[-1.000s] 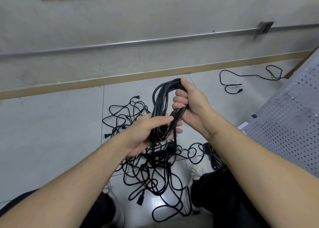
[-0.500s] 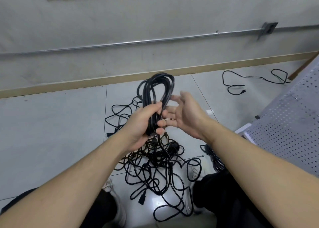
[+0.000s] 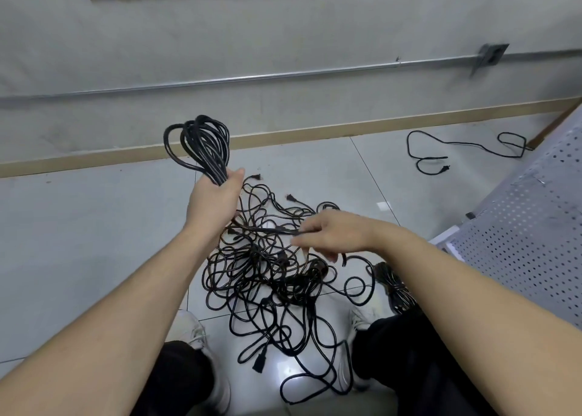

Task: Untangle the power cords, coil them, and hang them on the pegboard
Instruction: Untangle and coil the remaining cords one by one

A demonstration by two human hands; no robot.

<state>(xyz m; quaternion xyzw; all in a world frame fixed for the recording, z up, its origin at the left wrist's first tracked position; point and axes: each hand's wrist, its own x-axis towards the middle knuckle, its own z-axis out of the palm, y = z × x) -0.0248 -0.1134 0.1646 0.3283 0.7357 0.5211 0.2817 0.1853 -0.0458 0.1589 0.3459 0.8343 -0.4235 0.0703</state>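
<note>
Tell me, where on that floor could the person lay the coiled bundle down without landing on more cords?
Bare grey tile floor lies left of the tangled black cord pile, up to the tan baseboard. More lies between the pile and the lone black cord. It is crowded between the white shoes and beside the grey perforated pegboard.

cords [image 3: 267,277]: black rubbery, matt | floor [image 3: 78,242]: glossy tile | pegboard [image 3: 529,242]: perforated metal

You stand on a shiny grey tile floor [image 3: 78,242]. A big messy pile of black cords [image 3: 271,277] lies on it between your white shoes [image 3: 357,321]. One loose cord [image 3: 456,151] lies far off near the wall. A small bundle [image 3: 393,286] lies beside your right shoe.
</note>
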